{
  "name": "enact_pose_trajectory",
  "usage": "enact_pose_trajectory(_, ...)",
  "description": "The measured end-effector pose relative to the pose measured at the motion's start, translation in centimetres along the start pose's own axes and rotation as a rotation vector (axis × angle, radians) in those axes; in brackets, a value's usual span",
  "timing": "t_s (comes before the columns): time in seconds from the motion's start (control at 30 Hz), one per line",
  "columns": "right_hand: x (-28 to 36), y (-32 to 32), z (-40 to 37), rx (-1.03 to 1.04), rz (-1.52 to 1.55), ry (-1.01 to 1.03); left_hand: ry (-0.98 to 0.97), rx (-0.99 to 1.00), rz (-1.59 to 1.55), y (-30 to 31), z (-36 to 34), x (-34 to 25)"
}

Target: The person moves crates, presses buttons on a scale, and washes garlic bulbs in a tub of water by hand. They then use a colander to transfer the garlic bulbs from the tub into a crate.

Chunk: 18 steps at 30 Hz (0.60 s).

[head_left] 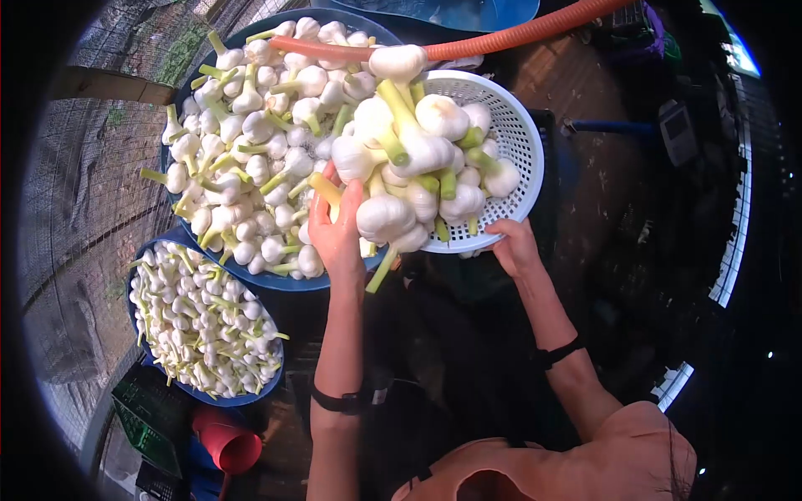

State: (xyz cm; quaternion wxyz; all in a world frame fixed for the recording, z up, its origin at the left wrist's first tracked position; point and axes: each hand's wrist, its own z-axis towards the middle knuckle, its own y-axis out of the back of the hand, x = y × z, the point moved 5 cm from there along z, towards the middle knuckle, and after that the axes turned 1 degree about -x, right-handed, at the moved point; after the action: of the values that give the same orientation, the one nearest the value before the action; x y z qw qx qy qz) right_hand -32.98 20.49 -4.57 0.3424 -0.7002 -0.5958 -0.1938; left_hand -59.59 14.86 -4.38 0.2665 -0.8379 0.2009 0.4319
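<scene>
A white perforated colander [525,159], heaped with garlic bulbs [441,117] on short green stems, is held over the right side of a large blue tub [180,219] full of garlic. My right hand [514,246] grips the colander's lower right rim. At the heap's left side, my left hand [337,238] is closed about a garlic bulb [355,157], its yellowish stem showing between thumb and fingers. Other bulbs partly hide those fingertips. Several bulbs overhang the heap's left and lower edges, covering the colander's left rim.
An orange corrugated hose [518,35] crosses above the tub and colander. A smaller blue tub [271,380] of garlic stands at lower left, near a red bucket [230,442] and a dark green crate [146,417]. Mesh netting [92,192] lines the left side.
</scene>
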Motion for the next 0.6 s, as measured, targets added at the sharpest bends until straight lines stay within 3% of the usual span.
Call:
enact_pose_trajectory(0.1,3.9,5.0,-4.6,-0.125,-0.043,0.093,0.078,0.085,0.078,-4.6,-4.2,1.5)
enact_pose_trajectory(0.23,7.3,9.7,-9.4,-0.329,-0.176,0.176,0.306,0.283,0.023,-9.9,-7.7,8.8)
enact_pose_trajectory(0.3,8.4,10.5,-10.6,-0.638,-0.555,0.442,0.329,0.337,0.277,-11.2,-8.2,14.3)
enact_pose_trajectory(0.33,8.8,9.3,-10.3,-0.726,-0.935,0.595,0.495,0.358,0.418,-11.1,-8.8,15.9)
enact_pose_trajectory(0.4,7.6,10.1,-7.8,-0.942,-1.129,0.620,0.394,0.314,0.412,-10.7,-9.7,18.4)
enact_pose_trajectory(0.53,7.2,13.2,-6.5,-1.048,-1.110,0.633,0.382,0.323,0.542,-8.1,-11.8,19.2)
enact_pose_trajectory(0.6,7.2,14.8,-7.9,-0.949,-1.185,0.616,0.455,0.339,0.595,-6.2,-12.3,21.4)
